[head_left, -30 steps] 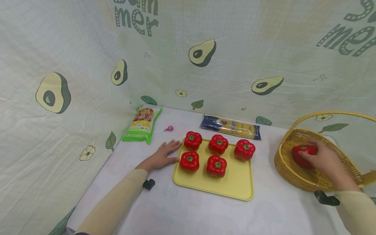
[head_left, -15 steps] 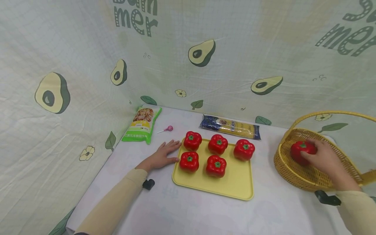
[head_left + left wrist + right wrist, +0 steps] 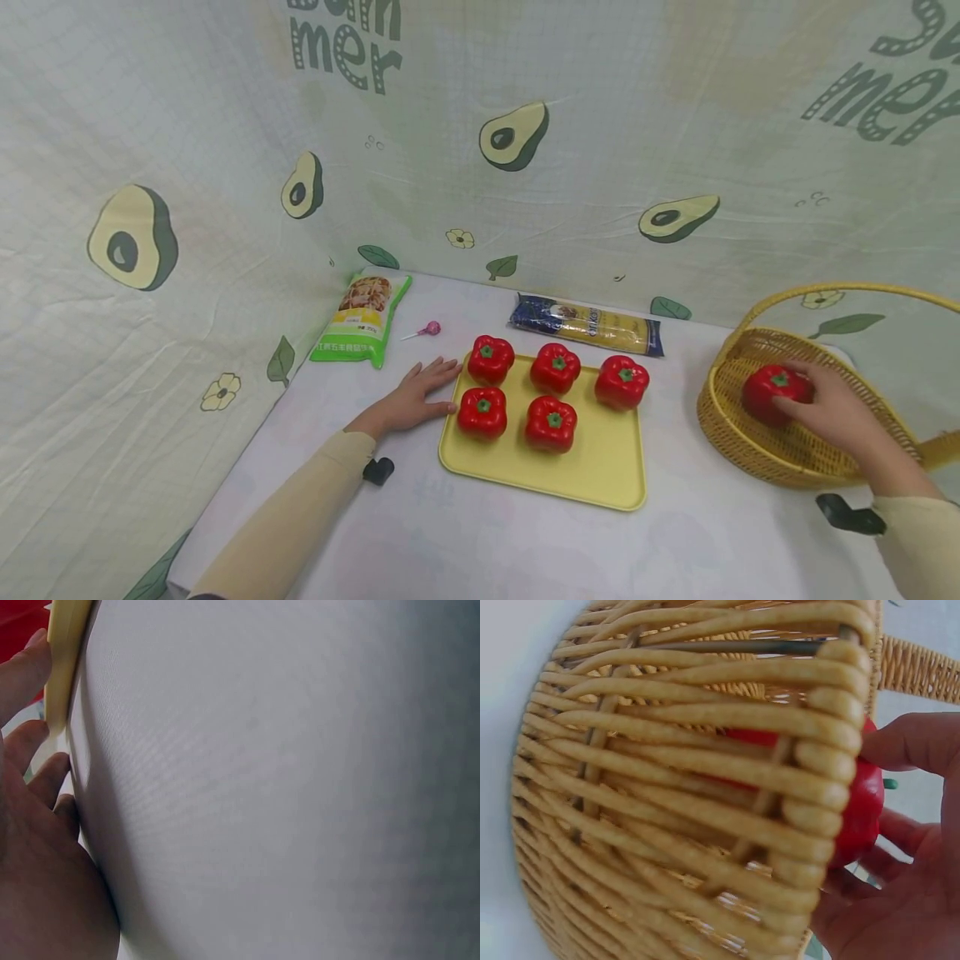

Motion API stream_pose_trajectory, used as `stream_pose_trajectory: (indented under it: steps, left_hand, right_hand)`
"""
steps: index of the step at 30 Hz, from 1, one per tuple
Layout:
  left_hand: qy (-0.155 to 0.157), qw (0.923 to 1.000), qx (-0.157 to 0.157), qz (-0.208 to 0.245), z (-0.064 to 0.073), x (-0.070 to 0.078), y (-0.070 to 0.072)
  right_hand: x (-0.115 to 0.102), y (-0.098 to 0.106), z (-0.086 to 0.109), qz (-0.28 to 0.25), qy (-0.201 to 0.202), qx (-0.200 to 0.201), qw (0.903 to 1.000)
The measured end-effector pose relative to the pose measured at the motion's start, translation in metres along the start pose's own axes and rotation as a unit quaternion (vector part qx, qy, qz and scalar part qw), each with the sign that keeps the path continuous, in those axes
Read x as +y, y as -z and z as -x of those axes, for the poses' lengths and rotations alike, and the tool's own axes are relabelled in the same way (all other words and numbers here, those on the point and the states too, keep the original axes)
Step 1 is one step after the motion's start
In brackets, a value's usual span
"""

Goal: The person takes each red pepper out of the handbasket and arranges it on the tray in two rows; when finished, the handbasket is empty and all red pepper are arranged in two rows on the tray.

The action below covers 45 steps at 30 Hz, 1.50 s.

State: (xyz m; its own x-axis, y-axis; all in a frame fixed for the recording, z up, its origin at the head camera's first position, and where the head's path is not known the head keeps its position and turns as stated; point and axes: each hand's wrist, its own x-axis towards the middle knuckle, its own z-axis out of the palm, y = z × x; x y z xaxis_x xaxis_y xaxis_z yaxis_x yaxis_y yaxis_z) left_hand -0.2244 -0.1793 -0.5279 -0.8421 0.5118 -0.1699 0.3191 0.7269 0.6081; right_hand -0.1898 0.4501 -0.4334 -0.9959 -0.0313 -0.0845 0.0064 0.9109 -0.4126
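In the head view my right hand [image 3: 836, 415] reaches into the yellow wicker basket [image 3: 738, 446], holding a red bell pepper [image 3: 765, 404] between thumb and fingers. From the right wrist, the basket's wall hides part of that pepper; its green stem faces the palm and the thumb lies along its upper side. My left hand [image 3: 408, 404] rests on the table with fingers spread, thumb and fingertips at the left rim of the yellow tray [image 3: 600, 471]. Several red bell peppers stand on the tray, three along the back, among them one bell pepper [image 3: 622, 383] at the right.
Behind the tray lies a blue-and-yellow pasta packet [image 3: 588, 323]. A pink lollipop [image 3: 432, 328] and a green-and-white food bag [image 3: 363, 318] are at the back left. The basket's tall arched handle [image 3: 847, 288] rises above the right hand. Patterned cloth hangs behind and at left.
My right hand has shifted slightly right, and the bell pepper in the basket has turned a little, its stem moving with it. My left hand and the tray keep their places.
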Motion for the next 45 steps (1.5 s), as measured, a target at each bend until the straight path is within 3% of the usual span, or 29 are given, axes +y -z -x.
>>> stream_pose_trajectory:
  steps: [9, 20, 45]
  left_hand:
    - [0.004, 1.0000, 0.001, -0.002, 0.000, 0.000, -0.001]
    - [-0.003, 1.0000, 0.004, 0.003, 0.001, -0.001, 0.000]
    - [-0.002, 1.0000, 0.001, 0.003, 0.000, -0.002, 0.000]
  right_hand:
    - [0.007, -0.004, 0.003, -0.011, 0.033, -0.001, 0.9994]
    - [0.002, -0.003, 0.010, -0.035, -0.028, -0.024, 0.9987]
    - [0.002, -0.009, 0.014, 0.000, -0.021, 0.002, 0.9998]
